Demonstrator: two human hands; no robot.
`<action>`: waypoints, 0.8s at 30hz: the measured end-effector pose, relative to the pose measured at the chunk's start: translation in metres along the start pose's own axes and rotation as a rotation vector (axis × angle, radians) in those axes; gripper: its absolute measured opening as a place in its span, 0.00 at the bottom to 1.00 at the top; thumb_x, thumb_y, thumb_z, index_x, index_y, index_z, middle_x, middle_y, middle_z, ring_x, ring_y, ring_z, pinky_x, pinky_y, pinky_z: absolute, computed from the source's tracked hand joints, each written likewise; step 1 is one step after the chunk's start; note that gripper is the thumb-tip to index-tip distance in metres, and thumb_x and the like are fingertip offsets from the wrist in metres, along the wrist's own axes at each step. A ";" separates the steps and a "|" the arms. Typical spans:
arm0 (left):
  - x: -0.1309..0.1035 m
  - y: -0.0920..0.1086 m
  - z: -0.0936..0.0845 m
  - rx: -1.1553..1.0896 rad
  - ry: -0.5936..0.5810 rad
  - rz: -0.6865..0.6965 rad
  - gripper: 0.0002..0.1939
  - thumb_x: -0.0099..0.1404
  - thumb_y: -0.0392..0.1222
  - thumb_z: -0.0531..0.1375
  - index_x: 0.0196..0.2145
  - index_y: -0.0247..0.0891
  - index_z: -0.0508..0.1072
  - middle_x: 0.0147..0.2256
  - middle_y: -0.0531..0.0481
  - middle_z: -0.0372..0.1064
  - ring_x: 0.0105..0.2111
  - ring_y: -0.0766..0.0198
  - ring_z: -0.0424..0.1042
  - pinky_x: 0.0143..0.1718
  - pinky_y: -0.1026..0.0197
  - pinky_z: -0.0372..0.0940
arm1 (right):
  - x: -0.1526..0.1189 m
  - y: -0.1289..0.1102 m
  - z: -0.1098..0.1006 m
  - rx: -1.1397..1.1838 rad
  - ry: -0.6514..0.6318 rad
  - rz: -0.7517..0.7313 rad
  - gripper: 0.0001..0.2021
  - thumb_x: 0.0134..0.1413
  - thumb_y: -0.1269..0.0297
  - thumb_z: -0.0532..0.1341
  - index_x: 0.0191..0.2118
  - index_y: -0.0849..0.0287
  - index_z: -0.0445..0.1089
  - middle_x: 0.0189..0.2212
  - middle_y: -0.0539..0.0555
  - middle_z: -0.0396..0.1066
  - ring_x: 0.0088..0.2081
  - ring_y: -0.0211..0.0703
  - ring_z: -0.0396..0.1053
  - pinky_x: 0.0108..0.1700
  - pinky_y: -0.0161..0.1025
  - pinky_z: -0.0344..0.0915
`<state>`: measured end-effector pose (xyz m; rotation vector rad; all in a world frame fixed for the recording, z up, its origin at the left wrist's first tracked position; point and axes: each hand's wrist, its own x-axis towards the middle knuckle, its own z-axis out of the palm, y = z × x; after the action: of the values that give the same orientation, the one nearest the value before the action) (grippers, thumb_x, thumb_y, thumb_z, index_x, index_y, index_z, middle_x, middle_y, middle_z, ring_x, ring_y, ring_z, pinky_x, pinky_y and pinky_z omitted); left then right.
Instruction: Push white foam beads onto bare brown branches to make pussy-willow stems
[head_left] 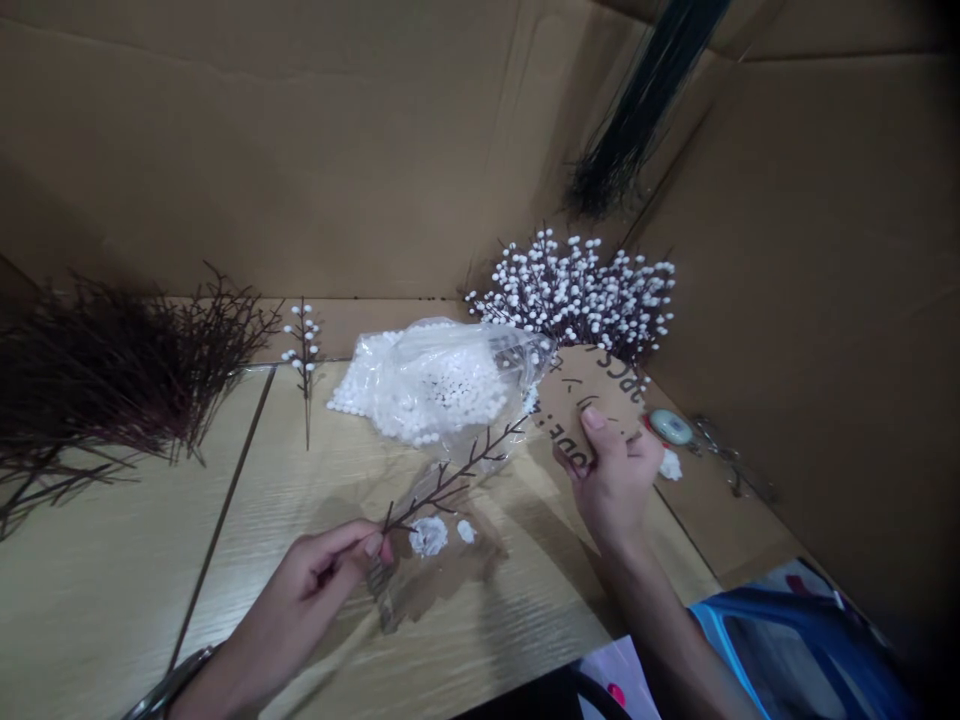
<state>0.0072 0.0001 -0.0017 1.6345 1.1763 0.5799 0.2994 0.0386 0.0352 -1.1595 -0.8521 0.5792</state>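
Note:
Pinched in my left hand (330, 570) is the lower end of a bare brown twig (450, 482), which slants up to the right. My right hand (611, 470) grips a round piece of brown cardboard (581, 395) with black lettering, thumb on its face. The twig's tip comes near the cardboard's left edge. Behind them lies a clear plastic bag (450, 375) of small white balls. Beneath the twig, white blobs (429, 537) sit on a clear sheet on the table.
Bare dark twigs (135, 370) are heaped at the left, beside one white-berried sprig (304, 350). A white-berried bunch (585, 290) stands behind my right hand. Cardboard walls (300, 150) enclose the table (285, 520). A round greenish object (670, 427) lies at the right.

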 end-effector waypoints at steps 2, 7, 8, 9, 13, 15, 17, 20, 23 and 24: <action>0.000 -0.002 0.000 0.001 -0.005 -0.008 0.18 0.73 0.51 0.50 0.34 0.41 0.75 0.33 0.51 0.74 0.37 0.57 0.72 0.36 0.63 0.63 | 0.000 0.001 -0.001 -0.038 -0.001 -0.008 0.16 0.50 0.54 0.69 0.26 0.57 0.64 0.15 0.42 0.60 0.14 0.32 0.54 0.14 0.31 0.54; -0.001 -0.005 0.000 0.013 -0.016 -0.011 0.18 0.74 0.50 0.50 0.36 0.41 0.75 0.36 0.50 0.75 0.39 0.57 0.72 0.37 0.63 0.63 | -0.003 -0.002 0.001 -0.268 -0.079 -0.205 0.18 0.48 0.59 0.68 0.18 0.57 0.61 0.15 0.45 0.61 0.17 0.33 0.57 0.19 0.33 0.58; -0.001 -0.005 0.000 0.014 -0.013 -0.010 0.18 0.74 0.50 0.50 0.36 0.41 0.75 0.35 0.50 0.74 0.39 0.57 0.72 0.37 0.63 0.63 | -0.003 -0.003 0.003 -0.306 -0.087 -0.243 0.18 0.48 0.60 0.68 0.17 0.57 0.60 0.14 0.45 0.60 0.17 0.33 0.56 0.20 0.33 0.58; -0.001 -0.004 0.000 0.013 -0.011 -0.012 0.18 0.74 0.50 0.49 0.36 0.41 0.75 0.35 0.50 0.74 0.39 0.57 0.72 0.37 0.63 0.63 | -0.003 -0.004 0.004 -0.333 -0.090 -0.268 0.18 0.48 0.61 0.67 0.17 0.57 0.60 0.14 0.44 0.59 0.17 0.33 0.56 0.20 0.33 0.58; 0.000 0.000 0.000 0.001 -0.016 -0.016 0.18 0.74 0.50 0.50 0.35 0.40 0.75 0.34 0.50 0.74 0.38 0.57 0.72 0.37 0.63 0.64 | -0.004 -0.003 0.003 -0.349 -0.027 -0.297 0.18 0.50 0.59 0.66 0.17 0.57 0.61 0.13 0.44 0.59 0.17 0.33 0.54 0.20 0.33 0.56; 0.000 0.001 0.000 -0.007 -0.013 -0.008 0.19 0.74 0.50 0.50 0.34 0.40 0.75 0.33 0.50 0.73 0.37 0.57 0.72 0.37 0.62 0.64 | -0.004 -0.001 0.000 -0.329 0.025 -0.315 0.17 0.51 0.57 0.67 0.20 0.58 0.64 0.15 0.46 0.62 0.19 0.35 0.57 0.22 0.34 0.59; -0.001 0.002 0.000 -0.012 -0.004 -0.005 0.19 0.74 0.51 0.50 0.34 0.41 0.75 0.33 0.50 0.73 0.37 0.57 0.72 0.37 0.62 0.63 | -0.004 0.001 -0.003 -0.305 0.045 -0.327 0.16 0.51 0.56 0.67 0.21 0.58 0.66 0.17 0.47 0.63 0.21 0.37 0.60 0.24 0.35 0.60; -0.001 0.001 -0.001 -0.018 0.004 -0.014 0.19 0.73 0.51 0.50 0.34 0.41 0.75 0.33 0.50 0.74 0.37 0.56 0.72 0.36 0.62 0.63 | -0.005 0.002 -0.004 -0.304 0.017 -0.318 0.18 0.52 0.54 0.66 0.20 0.58 0.65 0.17 0.47 0.63 0.20 0.36 0.59 0.23 0.35 0.60; 0.000 -0.001 0.000 -0.021 0.004 -0.021 0.18 0.73 0.51 0.51 0.35 0.42 0.76 0.34 0.50 0.74 0.38 0.55 0.72 0.36 0.61 0.63 | -0.006 0.000 -0.003 -0.320 0.025 -0.321 0.18 0.52 0.53 0.67 0.21 0.58 0.66 0.16 0.47 0.65 0.19 0.37 0.60 0.23 0.36 0.60; 0.000 -0.002 0.000 -0.026 0.007 -0.026 0.18 0.73 0.51 0.51 0.35 0.42 0.76 0.35 0.49 0.75 0.38 0.55 0.72 0.37 0.61 0.63 | -0.006 0.000 -0.003 -0.313 0.034 -0.315 0.18 0.52 0.52 0.67 0.22 0.58 0.65 0.16 0.47 0.64 0.19 0.37 0.60 0.22 0.36 0.60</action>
<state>0.0063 -0.0002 -0.0038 1.5944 1.1889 0.5826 0.2981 0.0325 0.0330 -1.2784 -1.0978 0.1693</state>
